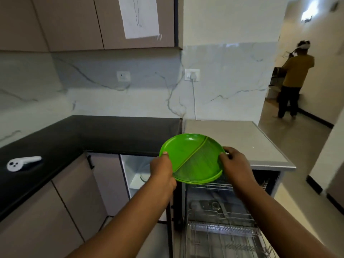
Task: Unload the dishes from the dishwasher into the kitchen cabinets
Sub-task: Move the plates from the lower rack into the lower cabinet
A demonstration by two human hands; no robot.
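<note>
Two round, glossy green plastic plates (193,159) — stacked, offset — left hand (162,172) and right hand (235,164) pinching opposite rims.

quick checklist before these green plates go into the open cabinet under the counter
1. Grip: left hand and right hand each hold a rim of the green plates: ok.
2. Stack alignment: two plates offset, the upper one slid sideways: not ok.
3. Cabinet door open: ok.
4. Shelf room: a clear dish already sits inside; space beside it: cannot tell.
5. Path from dishwasher to cabinet: nothing seen between: ok.
</note>
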